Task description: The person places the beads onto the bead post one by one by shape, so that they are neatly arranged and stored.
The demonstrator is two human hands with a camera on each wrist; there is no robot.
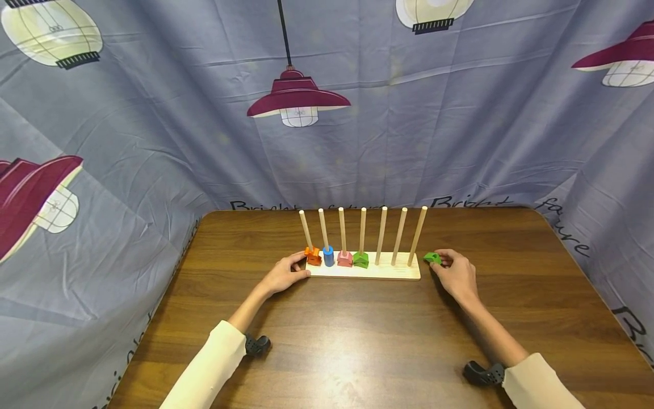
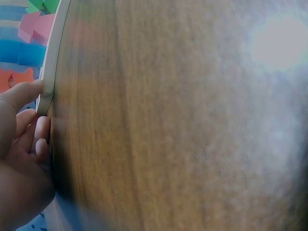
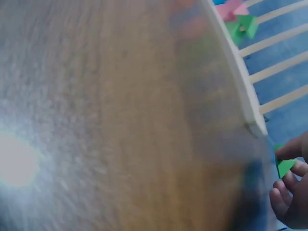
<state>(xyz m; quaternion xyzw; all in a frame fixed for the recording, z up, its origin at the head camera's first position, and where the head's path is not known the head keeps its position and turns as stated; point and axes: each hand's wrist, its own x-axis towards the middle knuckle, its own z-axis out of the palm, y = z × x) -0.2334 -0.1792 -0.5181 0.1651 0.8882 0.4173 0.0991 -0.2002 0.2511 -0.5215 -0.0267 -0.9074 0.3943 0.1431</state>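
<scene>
A pale wooden peg board lies on the table with several upright pegs in a row. An orange block, a blue cylinder, a pink block and a green block sit at the foot of the leftmost pegs, one on each. My left hand holds the board's left end, thumb at the front corner, which the left wrist view also shows. Just beyond the right end, my right hand pinches a second green block between thumb and fingers.
The brown wooden table reaches past the board on all sides. Behind it hangs a grey-blue curtain printed with lamps. Black wrist devices show at both cuffs.
</scene>
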